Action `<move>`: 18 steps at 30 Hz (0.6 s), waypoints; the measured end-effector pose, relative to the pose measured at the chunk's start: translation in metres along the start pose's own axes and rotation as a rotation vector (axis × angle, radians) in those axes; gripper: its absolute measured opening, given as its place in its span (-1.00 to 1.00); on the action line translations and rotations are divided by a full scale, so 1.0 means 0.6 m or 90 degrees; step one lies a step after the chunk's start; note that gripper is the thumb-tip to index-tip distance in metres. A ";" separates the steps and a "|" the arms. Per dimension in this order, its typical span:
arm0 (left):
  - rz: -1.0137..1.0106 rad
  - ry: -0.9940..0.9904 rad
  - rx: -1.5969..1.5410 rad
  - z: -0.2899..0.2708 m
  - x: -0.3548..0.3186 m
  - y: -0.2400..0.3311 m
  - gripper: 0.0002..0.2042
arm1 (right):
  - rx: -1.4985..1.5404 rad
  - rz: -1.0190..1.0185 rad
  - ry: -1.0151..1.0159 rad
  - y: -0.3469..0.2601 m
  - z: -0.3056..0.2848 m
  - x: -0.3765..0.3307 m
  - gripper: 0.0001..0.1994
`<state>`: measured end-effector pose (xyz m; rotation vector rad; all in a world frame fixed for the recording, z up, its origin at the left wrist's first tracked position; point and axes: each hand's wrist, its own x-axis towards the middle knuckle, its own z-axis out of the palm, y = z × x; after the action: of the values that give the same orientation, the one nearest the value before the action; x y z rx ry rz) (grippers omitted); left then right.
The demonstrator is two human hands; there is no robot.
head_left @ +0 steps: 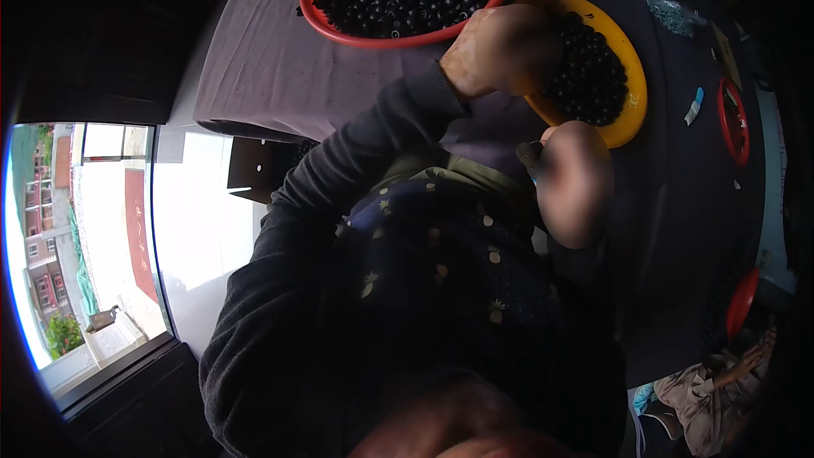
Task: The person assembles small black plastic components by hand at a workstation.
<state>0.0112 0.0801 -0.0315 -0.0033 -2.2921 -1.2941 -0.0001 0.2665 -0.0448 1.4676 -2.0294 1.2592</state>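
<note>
Left hand: the left hand [500, 51] is seen stretched out from a dark sleeve to the near rim of the round yellow plastic bowl [632, 110], right at the edge of the heap of small black round beads [589, 76] inside it. The hand is blurred, so whether its fingers are spread or pinched on anything cannot be told.

Right hand: the right hand [575, 182] is held lower, just below the yellow bowl's near edge and close to the chest. A small dark piece [530, 157] is seen at its left side, touching it. The hand is blurred too, so it cannot be told whether the fingers are closed on that piece.

Yellow bowl: it is set on the dark purple cloth-covered table [263, 59], tilted rim toward the person, and is partly filled with black beads.

Red bowl: a round red plastic bowl [315, 13] is placed just beyond and to the left of the yellow one, nearly touching it, and is heaped with the same black beads.

Table, right side: a small white-and-blue object [694, 106] is seen lying on the cloth, with a smaller red dish [733, 123] beside it and another red dish [743, 304] nearer the table's edge.

Left of the scene: a bright window [93, 237] with buildings outside is seen.
</note>
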 end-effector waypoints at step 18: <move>-0.063 -0.030 0.628 -0.111 0.030 -0.112 -0.76 | 0.016 0.009 -0.026 -0.008 0.017 0.004 -0.79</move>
<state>0.0075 -0.0146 -0.0500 0.4167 -2.7451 -0.0891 0.0054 0.2568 -0.0468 1.5037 -2.0609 1.2759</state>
